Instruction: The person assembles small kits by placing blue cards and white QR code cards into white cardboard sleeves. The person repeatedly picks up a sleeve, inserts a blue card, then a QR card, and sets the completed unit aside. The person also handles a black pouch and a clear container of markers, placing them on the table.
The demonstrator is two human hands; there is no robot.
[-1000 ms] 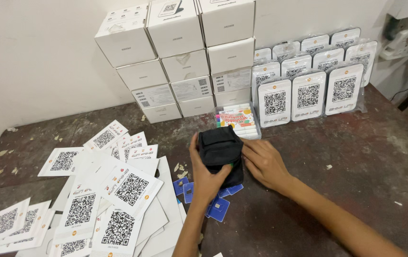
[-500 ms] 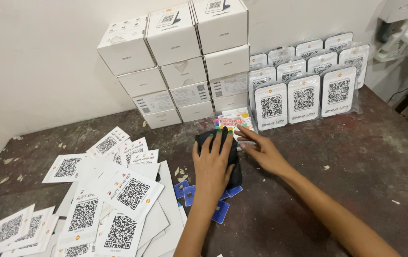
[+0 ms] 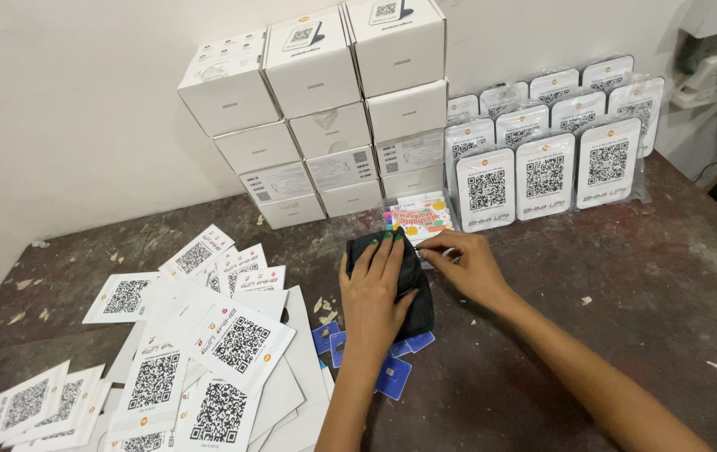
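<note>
The left hand (image 3: 372, 289) lies flat on the black pouch (image 3: 408, 280), fingers spread and straight, palm pressing the soft fabric down rather than gripping it. The right hand (image 3: 469, 266) comes in from three o'clock, thumb and forefinger pinched narrow at the pouch's upper right edge; what sits between those fingertips is too small to make out. The pouch rests near the middle of the rough, dark, paint-flecked table (image 3: 626, 318), matte and a little rumpled. Under its six o'clock end, glossy blue cards (image 3: 393, 375) poke out, flat with rounded corners. Just beyond it at twelve o'clock lies a colourful printed packet (image 3: 422, 218), touching or nearly touching the pouch. At nine o'clock a loose sprawl of white cards with square black code patterns (image 3: 233, 343) overlaps across the table. Against the wall, white cardboard boxes (image 3: 316, 109) are stacked in tilted columns, and at one o'clock stand rows of white plaques in clear plastic sleeves (image 3: 547, 159).
</note>
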